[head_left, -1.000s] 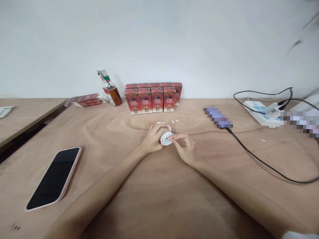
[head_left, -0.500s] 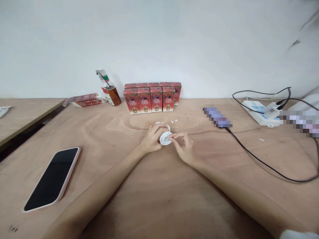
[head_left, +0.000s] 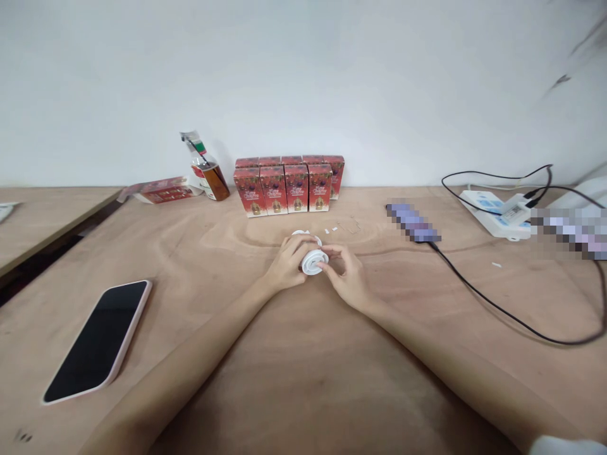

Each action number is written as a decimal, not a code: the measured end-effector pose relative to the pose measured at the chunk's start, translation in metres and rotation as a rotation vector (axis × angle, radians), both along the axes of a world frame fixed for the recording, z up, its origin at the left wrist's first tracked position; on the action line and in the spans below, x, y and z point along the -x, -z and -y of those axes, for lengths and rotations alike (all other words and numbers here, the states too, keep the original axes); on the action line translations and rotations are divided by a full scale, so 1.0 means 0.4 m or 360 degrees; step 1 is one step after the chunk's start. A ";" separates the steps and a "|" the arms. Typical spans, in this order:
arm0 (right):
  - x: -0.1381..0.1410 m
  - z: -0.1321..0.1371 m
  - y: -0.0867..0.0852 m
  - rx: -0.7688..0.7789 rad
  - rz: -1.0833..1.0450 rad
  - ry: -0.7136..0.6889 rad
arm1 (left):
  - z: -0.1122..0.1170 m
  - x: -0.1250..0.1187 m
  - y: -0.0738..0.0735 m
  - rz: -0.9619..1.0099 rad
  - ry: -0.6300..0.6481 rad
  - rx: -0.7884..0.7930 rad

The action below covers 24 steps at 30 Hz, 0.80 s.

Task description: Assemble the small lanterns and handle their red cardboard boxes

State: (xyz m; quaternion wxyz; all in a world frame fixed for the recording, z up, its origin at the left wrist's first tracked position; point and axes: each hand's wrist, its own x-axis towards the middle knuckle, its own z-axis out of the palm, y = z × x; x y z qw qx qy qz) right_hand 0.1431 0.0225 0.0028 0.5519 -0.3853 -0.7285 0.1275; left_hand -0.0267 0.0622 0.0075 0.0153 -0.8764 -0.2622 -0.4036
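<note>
**Both hands close on small white roll at mid-counter**

Since half a second ago, the right hand [head_left: 348, 281] has drawn closer against the white roll [head_left: 314, 261], fingertips pinching its edge, as I watch remotely. Left hand [head_left: 288, 263] is curled around the roll's far side, gripping it just above the wooden counter [head_left: 303, 379]. Behind stand red cartons [head_left: 289, 185] and a brown bottle [head_left: 208, 174]; a dark phone [head_left: 97, 341] lies well to the left, a black cable [head_left: 497, 309] to the right.

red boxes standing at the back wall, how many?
8 visible: red boxes standing in two rows by the wall, four in front, four tops behind, the rightmost showing most. More could be hidden behind.
</note>
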 end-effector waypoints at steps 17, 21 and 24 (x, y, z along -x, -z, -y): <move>-0.006 -0.002 -0.004 0.0090 -0.0021 -0.0029 | 0.001 -0.003 -0.001 -0.0026 -0.0008 -0.0108; -0.005 -0.002 -0.001 0.0112 -0.0027 0.0007 | -0.002 -0.004 0.002 -0.0024 0.0004 -0.0140; -0.005 -0.002 -0.001 0.0083 0.0005 0.0014 | -0.003 -0.004 0.002 -0.0032 0.0020 -0.0153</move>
